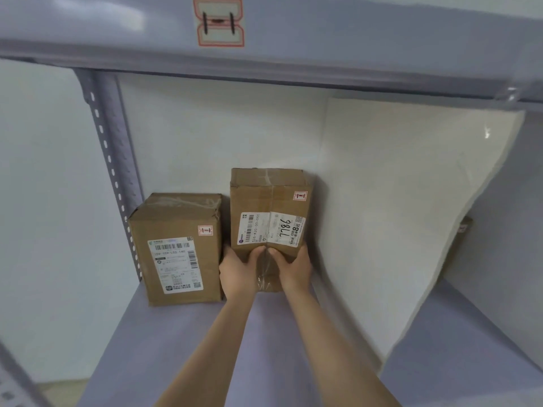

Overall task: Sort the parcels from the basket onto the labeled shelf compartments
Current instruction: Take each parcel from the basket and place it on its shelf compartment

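Toward the back of the grey shelf (182,348), against the white rear wall and beside the white divider panel (411,201) on the right, a tall cardboard parcel (270,198) stands upright. Both hands grasp its near lower end: the left hand (239,271) on its left side, the right hand (292,268) on its right, thumbs pressed on the front face below a white shipping label (271,229) with "7786" handwritten on it. A second parcel (179,248) stands just beside it, near the shelf's back left corner by the perforated upright post (113,160). A red-bordered tag (218,21) is stuck on the shelf beam overhead.
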Demonstrator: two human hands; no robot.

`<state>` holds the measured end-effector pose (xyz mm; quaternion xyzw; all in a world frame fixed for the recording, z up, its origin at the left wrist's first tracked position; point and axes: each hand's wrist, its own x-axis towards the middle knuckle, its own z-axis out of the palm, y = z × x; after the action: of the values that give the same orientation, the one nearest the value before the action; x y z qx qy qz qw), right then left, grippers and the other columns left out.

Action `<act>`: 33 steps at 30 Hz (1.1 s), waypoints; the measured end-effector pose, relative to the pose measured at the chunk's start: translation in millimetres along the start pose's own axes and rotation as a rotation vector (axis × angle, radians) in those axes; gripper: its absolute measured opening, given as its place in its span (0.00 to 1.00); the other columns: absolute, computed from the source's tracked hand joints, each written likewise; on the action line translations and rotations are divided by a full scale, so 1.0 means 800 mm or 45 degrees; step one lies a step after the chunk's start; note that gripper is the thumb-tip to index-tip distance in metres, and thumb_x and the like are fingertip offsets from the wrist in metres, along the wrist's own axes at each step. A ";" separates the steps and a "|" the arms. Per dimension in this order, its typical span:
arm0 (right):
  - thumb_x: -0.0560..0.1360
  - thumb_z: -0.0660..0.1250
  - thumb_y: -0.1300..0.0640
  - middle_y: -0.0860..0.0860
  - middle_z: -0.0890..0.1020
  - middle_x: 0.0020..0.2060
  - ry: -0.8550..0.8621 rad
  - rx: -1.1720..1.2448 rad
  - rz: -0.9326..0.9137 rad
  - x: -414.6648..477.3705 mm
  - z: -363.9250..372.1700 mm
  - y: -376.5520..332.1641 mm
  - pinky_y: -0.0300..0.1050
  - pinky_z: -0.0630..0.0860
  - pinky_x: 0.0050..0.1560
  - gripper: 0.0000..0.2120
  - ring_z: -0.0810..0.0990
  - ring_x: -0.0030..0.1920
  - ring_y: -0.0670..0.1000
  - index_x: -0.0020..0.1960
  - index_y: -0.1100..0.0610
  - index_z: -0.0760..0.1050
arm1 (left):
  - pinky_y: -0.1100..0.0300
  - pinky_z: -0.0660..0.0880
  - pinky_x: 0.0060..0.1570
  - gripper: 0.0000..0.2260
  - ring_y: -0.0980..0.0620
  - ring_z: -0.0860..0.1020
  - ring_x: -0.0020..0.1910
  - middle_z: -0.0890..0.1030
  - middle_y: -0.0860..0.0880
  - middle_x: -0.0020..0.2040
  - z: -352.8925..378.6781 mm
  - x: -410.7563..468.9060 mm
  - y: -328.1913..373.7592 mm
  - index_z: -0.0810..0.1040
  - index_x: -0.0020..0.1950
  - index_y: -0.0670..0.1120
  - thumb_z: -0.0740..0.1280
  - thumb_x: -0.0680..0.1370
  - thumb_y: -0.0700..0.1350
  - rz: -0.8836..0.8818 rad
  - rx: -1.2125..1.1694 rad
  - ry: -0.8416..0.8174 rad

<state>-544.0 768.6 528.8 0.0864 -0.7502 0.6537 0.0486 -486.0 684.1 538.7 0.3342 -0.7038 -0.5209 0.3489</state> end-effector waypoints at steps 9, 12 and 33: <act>0.70 0.77 0.56 0.52 0.81 0.60 -0.104 -0.055 0.055 0.001 -0.009 -0.013 0.34 0.68 0.50 0.28 0.79 0.61 0.53 0.66 0.58 0.71 | 0.59 0.71 0.52 0.30 0.42 0.78 0.59 0.79 0.43 0.60 -0.010 0.003 0.006 0.67 0.68 0.42 0.74 0.72 0.53 -0.024 0.039 -0.126; 0.70 0.77 0.56 0.54 0.80 0.61 -0.149 -0.024 0.116 0.001 -0.011 -0.015 0.38 0.70 0.54 0.28 0.78 0.62 0.55 0.66 0.59 0.70 | 0.55 0.72 0.58 0.31 0.42 0.76 0.62 0.77 0.42 0.64 -0.018 -0.004 0.006 0.65 0.71 0.41 0.73 0.74 0.52 -0.061 0.093 -0.206; 0.75 0.73 0.51 0.54 0.56 0.78 -0.349 -0.025 0.324 -0.037 -0.058 -0.040 0.49 0.59 0.73 0.47 0.56 0.77 0.54 0.80 0.59 0.43 | 0.54 0.70 0.54 0.25 0.40 0.74 0.63 0.73 0.40 0.67 -0.063 -0.057 -0.006 0.65 0.72 0.38 0.63 0.80 0.51 -0.234 0.261 -0.353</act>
<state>-510.2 812.4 561.3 0.0785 -0.7611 0.6292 -0.1363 -418.4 695.9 538.0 0.3560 -0.7609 -0.5172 0.1639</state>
